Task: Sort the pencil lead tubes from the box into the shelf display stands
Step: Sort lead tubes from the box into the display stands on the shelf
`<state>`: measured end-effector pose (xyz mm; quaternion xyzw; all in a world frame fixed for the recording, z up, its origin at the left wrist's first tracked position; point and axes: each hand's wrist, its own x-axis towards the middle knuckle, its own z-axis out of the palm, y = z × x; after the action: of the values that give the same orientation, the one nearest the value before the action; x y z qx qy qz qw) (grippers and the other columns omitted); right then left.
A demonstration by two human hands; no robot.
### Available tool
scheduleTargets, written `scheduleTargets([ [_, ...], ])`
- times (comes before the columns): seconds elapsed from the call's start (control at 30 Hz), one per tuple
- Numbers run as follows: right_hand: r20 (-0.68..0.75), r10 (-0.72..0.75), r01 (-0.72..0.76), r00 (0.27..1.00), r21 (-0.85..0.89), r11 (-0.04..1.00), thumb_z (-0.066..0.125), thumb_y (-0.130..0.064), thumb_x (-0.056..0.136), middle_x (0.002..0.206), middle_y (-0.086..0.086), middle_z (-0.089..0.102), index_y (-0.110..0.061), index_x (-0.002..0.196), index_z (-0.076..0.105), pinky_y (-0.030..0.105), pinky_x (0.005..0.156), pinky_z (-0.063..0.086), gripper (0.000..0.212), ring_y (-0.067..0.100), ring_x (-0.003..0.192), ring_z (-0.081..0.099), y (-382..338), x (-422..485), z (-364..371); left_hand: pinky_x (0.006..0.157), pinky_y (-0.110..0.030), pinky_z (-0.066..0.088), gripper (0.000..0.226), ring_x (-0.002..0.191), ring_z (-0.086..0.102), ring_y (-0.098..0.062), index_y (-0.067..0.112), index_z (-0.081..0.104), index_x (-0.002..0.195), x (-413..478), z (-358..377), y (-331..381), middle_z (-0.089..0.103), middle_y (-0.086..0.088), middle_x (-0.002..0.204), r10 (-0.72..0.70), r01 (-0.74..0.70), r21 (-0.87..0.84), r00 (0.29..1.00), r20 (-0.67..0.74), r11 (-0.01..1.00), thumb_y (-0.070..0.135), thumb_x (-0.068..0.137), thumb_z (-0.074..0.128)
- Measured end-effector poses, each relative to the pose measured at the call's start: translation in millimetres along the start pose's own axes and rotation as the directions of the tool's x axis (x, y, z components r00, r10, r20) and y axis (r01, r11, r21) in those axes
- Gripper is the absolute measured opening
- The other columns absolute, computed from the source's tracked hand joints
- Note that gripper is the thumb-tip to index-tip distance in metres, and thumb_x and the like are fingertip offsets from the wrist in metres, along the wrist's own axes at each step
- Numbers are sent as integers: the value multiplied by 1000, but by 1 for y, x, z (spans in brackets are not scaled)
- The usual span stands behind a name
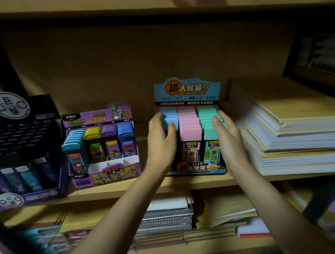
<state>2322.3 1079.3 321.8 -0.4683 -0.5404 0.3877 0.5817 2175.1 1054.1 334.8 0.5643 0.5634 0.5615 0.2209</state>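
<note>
A blue display stand [187, 90] stands on the middle shelf with three rows of lead tubes: blue tubes [169, 115], pink tubes [188, 123] and green tubes [207, 117]. My left hand [161, 140] grips the stand's left side, thumb curled over the blue row. On the stand's right side rests my right hand [227, 137], fingers against the green row. To the left, a purple display stand [106, 178] holds teal, yellow, purple and blue lead cases [97, 141].
A dark purple stand [19, 199] of black cases fills the shelf's far left. Stacked notebooks [301, 136] lie right of the blue stand. The wooden shelf edge [128, 190] runs below; spiral notebooks [166, 217] sit on the lower shelf.
</note>
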Motion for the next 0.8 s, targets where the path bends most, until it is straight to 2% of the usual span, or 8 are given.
scheduleTargets([
  [0.07,16,-11,11,1000,8,1000,43,-36,98,135,-5,54,-23,138,43,39,108,38,42,12,124,50,-3,3,-2,103,-23,32,45,127,41,-13,10,34,142,5,-1,-3,41,-6,144,-31,30,-58,999,-23,998,16,98,43],
  [0.17,26,-12,10,1000,61,998,45,-29,98,113,-14,63,-35,115,53,28,95,46,20,2,108,59,-9,12,-3,101,-39,42,46,119,50,-24,12,38,140,17,0,-2,50,-5,134,-127,123,-139,992,-20,983,14,95,44],
  [0.27,64,2,-9,998,103,995,46,-18,98,101,-18,63,-37,105,51,18,84,51,21,-3,95,62,-15,23,-3,100,-30,39,42,120,49,-17,11,39,141,22,1,-2,54,-2,130,-91,91,-144,996,5,985,15,99,39],
  [0.4,112,-29,29,993,-3,1000,46,-11,96,119,-4,61,-19,132,49,32,100,45,37,13,112,59,-14,27,-3,100,-25,36,40,118,47,-11,12,42,139,28,-3,-5,51,-5,137,-75,77,-109,997,21,991,18,100,39],
  [0.47,114,-32,40,993,-68,997,46,-11,95,123,-4,59,-17,136,46,37,105,41,42,15,117,55,-14,27,-4,97,-26,37,38,114,48,-10,14,44,137,29,-6,-6,53,-4,134,-73,78,-115,996,47,990,19,100,40],
  [0.6,150,-32,73,988,-278,958,47,-15,95,142,1,46,-12,134,50,38,112,31,39,17,131,43,-23,28,-9,106,-35,38,34,120,48,-17,15,47,133,25,-14,0,52,-3,129,-25,34,-92,995,95,995,18,100,39],
  [0.7,196,-212,287,957,-562,776,49,-18,96,141,5,48,-9,129,56,27,111,26,35,18,131,40,-35,20,-15,105,-24,29,37,130,41,-20,6,46,135,20,-25,8,45,-10,141,183,-196,212,980,79,957,13,98,43],
  [0.8,344,-441,545,829,-676,497,55,-19,93,131,10,56,-6,120,63,32,105,32,31,26,122,47,-43,-6,-16,103,-35,34,37,127,44,-27,5,52,130,2,-40,12,45,-13,141,381,-445,483,895,230,754,14,94,51],
])
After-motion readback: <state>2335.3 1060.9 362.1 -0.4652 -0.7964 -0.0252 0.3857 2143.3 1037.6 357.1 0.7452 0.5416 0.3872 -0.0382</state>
